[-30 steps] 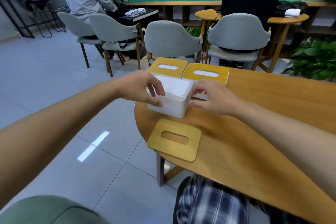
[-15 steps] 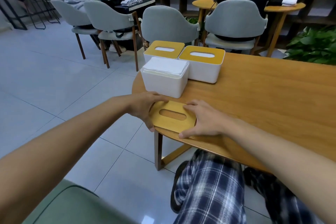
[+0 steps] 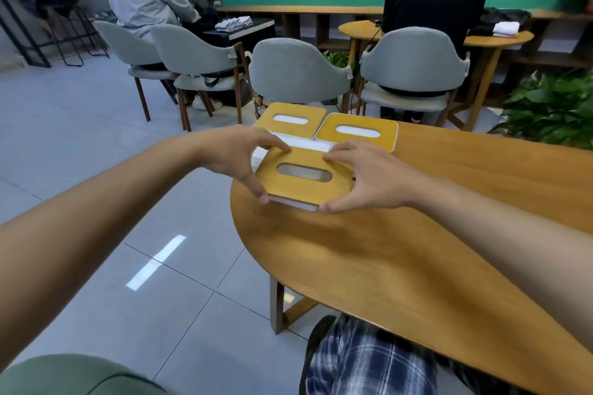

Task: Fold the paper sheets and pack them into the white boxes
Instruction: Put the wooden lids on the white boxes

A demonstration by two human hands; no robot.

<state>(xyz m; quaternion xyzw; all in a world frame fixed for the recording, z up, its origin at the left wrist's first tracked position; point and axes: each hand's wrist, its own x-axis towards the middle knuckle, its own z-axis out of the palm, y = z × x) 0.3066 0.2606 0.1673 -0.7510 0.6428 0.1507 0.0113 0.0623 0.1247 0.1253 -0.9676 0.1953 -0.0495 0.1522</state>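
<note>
A yellow wooden lid [image 3: 308, 184] with an oval slot is held tilted over the near white box [image 3: 308, 143], whose far rim and white paper stack show just behind it. My left hand [image 3: 244, 157] grips the lid's left edge, thumb at the near corner. My right hand [image 3: 362, 178] grips its right edge the same way. Two more white boxes with yellow lids, one at the back left [image 3: 290, 120] and one at the back right [image 3: 357, 131], stand side by side right behind.
The boxes sit near the rounded left end of a wooden table [image 3: 417, 253]. Grey chairs [image 3: 298, 74] and seated people are beyond. A green plant [image 3: 552, 109] is at the right. Tiled floor lies to the left.
Both hands picked the loose lid up off the table's near edge and carried it up over the open box filled with paper.
</note>
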